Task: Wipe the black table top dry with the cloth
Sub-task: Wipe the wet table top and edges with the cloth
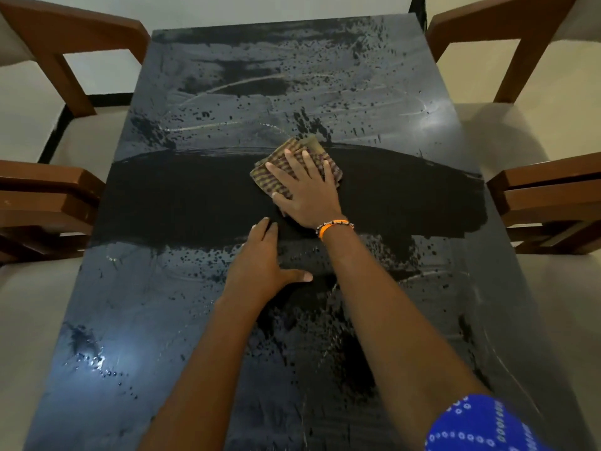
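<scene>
1. Cloth lies folded flat near the middle of the desk, pinned under the right hand, whose fingers are spread open and pressing down.
2. Left hand rests flat and open on the desk, just beside the right wrist, holding nothing.
3. Soft, light and probably damp, the cloth should slide best under a flat palm.
4. Wet smears and droplets cover the far and near desk; glare hides some patches, and its near edge is cut off.

The right hand covers most of the striped cloth, the black table top and both forearms run off the bottom edge, and the wooden chairs at left and right are cropped, their seats perhaps cushioned
</scene>
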A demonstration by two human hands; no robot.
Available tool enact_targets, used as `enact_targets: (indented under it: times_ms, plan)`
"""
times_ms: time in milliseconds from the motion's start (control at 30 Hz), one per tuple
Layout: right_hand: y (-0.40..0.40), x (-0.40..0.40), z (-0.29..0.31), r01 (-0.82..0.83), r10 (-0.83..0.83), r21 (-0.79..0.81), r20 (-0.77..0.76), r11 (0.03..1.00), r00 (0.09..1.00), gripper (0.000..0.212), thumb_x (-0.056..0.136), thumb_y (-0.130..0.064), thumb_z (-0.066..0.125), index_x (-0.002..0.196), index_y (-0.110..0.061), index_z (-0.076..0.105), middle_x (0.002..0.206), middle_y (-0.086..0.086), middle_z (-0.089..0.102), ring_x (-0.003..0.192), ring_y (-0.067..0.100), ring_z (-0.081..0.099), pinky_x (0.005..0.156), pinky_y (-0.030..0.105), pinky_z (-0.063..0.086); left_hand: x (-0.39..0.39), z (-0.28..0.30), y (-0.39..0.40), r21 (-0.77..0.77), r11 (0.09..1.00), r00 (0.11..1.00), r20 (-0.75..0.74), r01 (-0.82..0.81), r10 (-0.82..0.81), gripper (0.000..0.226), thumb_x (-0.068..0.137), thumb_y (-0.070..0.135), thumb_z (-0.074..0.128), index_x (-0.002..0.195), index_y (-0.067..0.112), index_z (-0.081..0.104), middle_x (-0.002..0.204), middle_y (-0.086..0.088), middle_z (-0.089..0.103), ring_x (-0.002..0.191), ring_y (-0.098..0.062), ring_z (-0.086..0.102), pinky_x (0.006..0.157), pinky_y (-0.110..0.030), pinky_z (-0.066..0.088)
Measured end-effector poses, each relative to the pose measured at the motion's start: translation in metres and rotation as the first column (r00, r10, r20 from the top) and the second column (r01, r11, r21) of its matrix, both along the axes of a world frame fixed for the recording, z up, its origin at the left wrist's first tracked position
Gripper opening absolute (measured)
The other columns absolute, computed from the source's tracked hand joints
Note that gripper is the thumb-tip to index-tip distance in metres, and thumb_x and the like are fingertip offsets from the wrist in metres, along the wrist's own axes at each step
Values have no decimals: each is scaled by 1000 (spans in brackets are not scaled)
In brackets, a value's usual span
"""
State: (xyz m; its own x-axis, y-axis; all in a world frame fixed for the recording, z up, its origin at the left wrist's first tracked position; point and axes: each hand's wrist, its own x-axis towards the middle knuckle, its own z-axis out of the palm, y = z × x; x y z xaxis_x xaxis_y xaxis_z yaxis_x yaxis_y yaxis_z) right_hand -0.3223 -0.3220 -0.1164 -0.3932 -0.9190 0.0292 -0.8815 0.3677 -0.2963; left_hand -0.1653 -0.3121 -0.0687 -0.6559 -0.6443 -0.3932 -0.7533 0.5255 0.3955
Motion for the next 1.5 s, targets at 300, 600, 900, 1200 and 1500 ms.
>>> enact_targets:
  times_ms: [300,600,900,1200,1500]
  plan:
    - [132,-160,-1,488,-489,51,7,871,872,55,94,-49,38,145,-43,19,159,-1,11,146,29,5,115,58,1,-38,-11,57,-24,988,988,-26,150,-151,114,67,50,74,149,19,1,158,0,-10,145,-21,-9,116,-42,6]
    - [225,-117,2,529,-527,26,-43,848,849,56,94,-44,42,145,-39,21,158,2,14,145,30,11,113,58,16,-46,-10,60,-25,992,993,2,120,-120,120,61,45,80,149,17,3,158,-2,-6,145,-22,-6,116,-45,10]
    - [207,-46,5,595,-593,68,-45,801,804,57,96,-45,35,148,-37,13,160,5,2,146,30,-2,114,57,-3,-37,-16,61,-36,992,986,-111,118,-121,116,62,46,78,149,15,8,158,-3,-2,145,-21,-5,116,-46,7]
    - [148,45,3,119,-119,16,1,993,993,56,92,-46,40,145,-36,26,158,2,15,145,29,10,114,53,5,11,-25,61,-168,985,992,-122,-35,15,107,67,45,76,148,9,15,158,-7,9,145,-22,4,117,-47,8]
    - [247,-44,6,477,-473,0,-140,879,870,60,88,-52,39,142,-25,35,153,10,28,143,33,17,113,58,6,7,-20,60,-42,997,996,-64,-58,55,109,67,45,77,148,11,13,158,-3,5,145,-20,4,117,-50,13]
